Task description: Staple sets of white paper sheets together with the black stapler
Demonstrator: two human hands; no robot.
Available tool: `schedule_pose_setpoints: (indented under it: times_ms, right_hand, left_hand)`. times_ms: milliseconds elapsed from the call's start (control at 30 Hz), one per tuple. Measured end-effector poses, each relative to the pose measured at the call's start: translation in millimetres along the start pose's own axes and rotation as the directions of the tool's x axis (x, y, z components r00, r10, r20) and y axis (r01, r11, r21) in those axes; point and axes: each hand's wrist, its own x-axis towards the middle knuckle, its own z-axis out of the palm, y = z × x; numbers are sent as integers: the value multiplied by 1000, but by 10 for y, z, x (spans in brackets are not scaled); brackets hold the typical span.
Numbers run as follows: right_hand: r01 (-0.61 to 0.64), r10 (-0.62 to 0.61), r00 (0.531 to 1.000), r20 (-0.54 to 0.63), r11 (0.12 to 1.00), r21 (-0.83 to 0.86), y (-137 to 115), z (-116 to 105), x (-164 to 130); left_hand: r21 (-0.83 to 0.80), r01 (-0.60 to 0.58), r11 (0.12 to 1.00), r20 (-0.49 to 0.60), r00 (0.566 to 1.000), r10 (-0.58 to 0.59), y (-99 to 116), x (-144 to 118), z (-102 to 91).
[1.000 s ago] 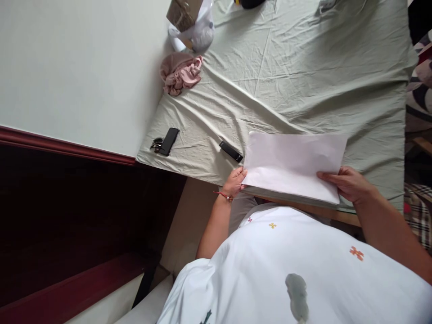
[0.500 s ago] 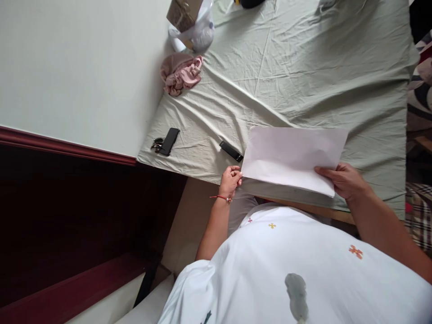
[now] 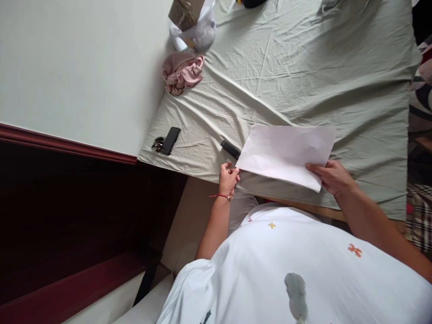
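White sheets of paper, which look like a thin stack, lie tilted above the near edge of the cloth-covered table. My right hand grips their lower right corner, thumb on top and fingers underneath. At the lower left corner, the curled fingers and thumb of my left hand pinch the paper's edge. A slim black object like a stapler rests just beyond my left hand, its near end partly covered by the paper.
A black rectangular object lies by the table's left edge with small metal items beside it. Farther back are a crumpled pink cloth and a plastic bag beside a brown box. A pale green cloth covers the table.
The paper has shifted left, now overlapping the end of the black object. My right hand has moved left with it; my left hand has risen slightly.
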Motion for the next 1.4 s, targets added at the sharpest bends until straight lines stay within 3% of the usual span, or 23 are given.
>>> schedule_pose_setpoints:
  times_ms: [100,200,267,367,467,600,1167,1400]
  right_hand:
    - [40,-40,999,14,999,-12,44,9,23]
    - [66,-66,998,8,998,-13,83,12,40]
    - [80,-80,997,-2,997,-16,106,15,48]
    - [102,-102,995,-8,994,-37,135,31,53]
    - [103,-103,994,-20,995,-20,153,62,42]
    - [93,-93,995,-23,996,10,169,94,17]
    - [95,-92,993,-72,995,42,245,89,59]
    - [104,-97,994,-57,987,126,245,101,9]
  left_hand:
    - [113,-102,988,-83,990,111,-67,35,-24]
    - [353,-308,883,-151,913,379,-69,28,-61]
    - [488,-457,744,-68,830,554,-35,7,-79]
    - [563,-580,588,134,767,628,15,-15,-74]
    - [600,-577,554,230,788,571,27,-13,-39]
    - [644,-533,550,220,817,533,28,-15,-9]
    - [714,-472,517,107,804,585,60,-28,65]
    - [612,-531,586,136,801,584,145,114,-38]
